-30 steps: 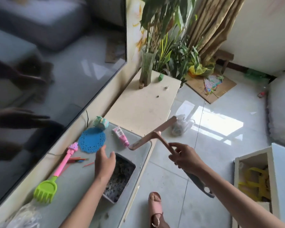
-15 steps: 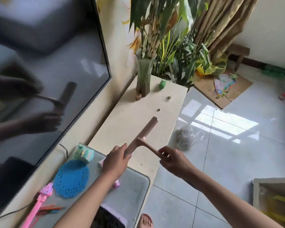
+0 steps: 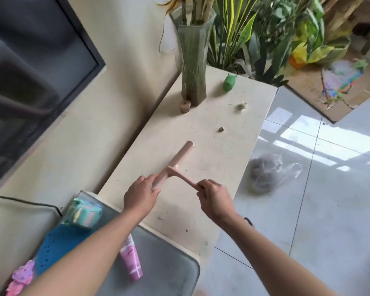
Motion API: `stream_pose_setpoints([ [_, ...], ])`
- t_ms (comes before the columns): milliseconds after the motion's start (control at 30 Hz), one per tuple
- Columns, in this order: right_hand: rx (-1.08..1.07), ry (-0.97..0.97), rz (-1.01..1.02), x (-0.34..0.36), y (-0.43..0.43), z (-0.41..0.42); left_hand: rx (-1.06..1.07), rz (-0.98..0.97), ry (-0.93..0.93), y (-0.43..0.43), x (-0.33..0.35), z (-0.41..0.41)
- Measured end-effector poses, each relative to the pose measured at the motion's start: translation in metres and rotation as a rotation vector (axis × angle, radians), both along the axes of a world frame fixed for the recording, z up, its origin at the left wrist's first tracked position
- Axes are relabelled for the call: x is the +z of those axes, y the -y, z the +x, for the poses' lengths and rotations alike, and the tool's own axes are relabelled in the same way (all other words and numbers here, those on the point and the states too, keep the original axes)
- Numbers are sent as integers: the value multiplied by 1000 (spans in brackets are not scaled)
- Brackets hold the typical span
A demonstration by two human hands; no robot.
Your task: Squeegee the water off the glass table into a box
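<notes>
Head view: the pink squeegee (image 3: 175,165) sits near the middle of the frame, over the beige worktop (image 3: 212,146). Whether it touches that surface I cannot tell. Its blade bar points toward 1 o'clock. The left hand (image 3: 140,195) has its fingers curled round the near end of the bar. The right hand (image 3: 214,198) pinches the end of the handle between thumb and bent fingers.

The glass worktop (image 3: 171,263) lies at 6 o'clock, below both forearms and apart from the squeegee. On it are a pink tube (image 3: 131,259), a blue doily (image 3: 60,246) and a mint toy (image 3: 84,213). A glass vase (image 3: 192,67) with stems stands at 12 o'clock, a green toy (image 3: 229,82) just beside it. A dark screen (image 3: 30,71) fills 10 o'clock. A plastic bag (image 3: 269,171) lies on the floor at 3 o'clock.
</notes>
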State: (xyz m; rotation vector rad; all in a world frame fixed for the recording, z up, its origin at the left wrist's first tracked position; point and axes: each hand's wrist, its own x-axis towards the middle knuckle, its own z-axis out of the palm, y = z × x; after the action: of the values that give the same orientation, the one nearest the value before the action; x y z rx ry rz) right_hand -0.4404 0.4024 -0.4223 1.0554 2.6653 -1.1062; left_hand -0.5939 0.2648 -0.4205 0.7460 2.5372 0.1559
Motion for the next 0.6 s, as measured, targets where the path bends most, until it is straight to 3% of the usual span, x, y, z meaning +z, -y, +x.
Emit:
stream_pose_setpoints([
  [400, -125, -92, 27, -73, 18, -24, -54, -94, -118, 5, -59, -22],
  [600, -84, -59, 212, -76, 20, -21, -81, -99, -86, 7, -58, -19],
])
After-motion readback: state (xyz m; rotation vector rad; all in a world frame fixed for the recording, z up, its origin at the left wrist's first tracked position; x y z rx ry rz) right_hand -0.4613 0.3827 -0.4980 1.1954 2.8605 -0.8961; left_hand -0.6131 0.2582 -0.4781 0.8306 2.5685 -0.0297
